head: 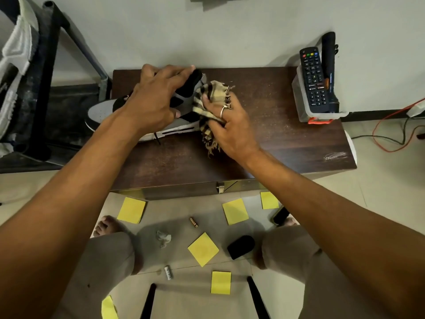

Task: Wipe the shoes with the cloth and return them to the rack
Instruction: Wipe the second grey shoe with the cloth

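On the dark table (276, 139), a grey, white and black shoe (101, 111) is steadied by the left hand (156, 97) while the right hand (232, 127) presses a checked cloth (213, 90) to its heel end.
The shoe looks light, stiff in the sole and soft at the collar, so a grip over the upper near the opening should steady it; the frayed cloth is limp and bunches easily. Left fingers (179, 71) curl over the collar, wrist arched above; right fingers (224, 111) are clamped on the bunched cloth, palm down.
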`<state>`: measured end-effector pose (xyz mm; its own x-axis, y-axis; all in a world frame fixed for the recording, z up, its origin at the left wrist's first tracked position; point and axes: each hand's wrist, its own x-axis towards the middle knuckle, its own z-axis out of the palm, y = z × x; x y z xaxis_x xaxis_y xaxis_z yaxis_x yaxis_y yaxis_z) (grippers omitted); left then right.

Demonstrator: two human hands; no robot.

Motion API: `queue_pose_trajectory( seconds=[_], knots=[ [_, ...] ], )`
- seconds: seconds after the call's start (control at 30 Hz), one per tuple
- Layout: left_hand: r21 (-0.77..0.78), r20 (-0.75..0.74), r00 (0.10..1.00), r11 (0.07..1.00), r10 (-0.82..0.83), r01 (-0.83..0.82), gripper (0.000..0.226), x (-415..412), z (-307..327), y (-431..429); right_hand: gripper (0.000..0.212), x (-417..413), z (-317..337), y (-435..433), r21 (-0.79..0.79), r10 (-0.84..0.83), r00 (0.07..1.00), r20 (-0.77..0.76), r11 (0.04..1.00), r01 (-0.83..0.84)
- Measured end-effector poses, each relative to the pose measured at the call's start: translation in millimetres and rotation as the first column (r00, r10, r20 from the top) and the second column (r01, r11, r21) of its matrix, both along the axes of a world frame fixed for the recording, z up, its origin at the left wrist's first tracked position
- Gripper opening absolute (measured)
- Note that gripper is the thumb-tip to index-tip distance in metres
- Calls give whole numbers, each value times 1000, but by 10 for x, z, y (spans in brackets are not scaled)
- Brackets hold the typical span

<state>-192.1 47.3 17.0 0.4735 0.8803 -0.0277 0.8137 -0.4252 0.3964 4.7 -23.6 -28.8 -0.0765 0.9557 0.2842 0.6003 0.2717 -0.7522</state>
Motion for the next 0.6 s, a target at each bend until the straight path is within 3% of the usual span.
queue_pose_trajectory(
  seconds=[0.13,0.23,0.27,0.37,0.47,0.6],
  knots=[
    [-46,29,1000,999,5,-4,99,4,19,-15,38,79,-88,-13,-84,10,971,241,996,10],
    [-112,61,998,994,25,-19,97,17,71,-38,12,118,37,14,-148,-76,969,236,982,114],
    [-127,65,997,991,47,-39,97,46,96,-58,20,134,70,33,-192,-133,966,219,965,177],
    [-87,96,980,982,175,-166,90,176,94,-132,22,183,127,114,-328,-324,946,-15,895,301],
    [-35,145,961,972,235,-233,70,265,74,-174,19,140,145,186,-450,-427,854,-296,851,270],
    [-193,171,977,977,129,-96,52,135,227,-111,18,79,100,191,-544,-420,838,-349,819,184]
  ],
)
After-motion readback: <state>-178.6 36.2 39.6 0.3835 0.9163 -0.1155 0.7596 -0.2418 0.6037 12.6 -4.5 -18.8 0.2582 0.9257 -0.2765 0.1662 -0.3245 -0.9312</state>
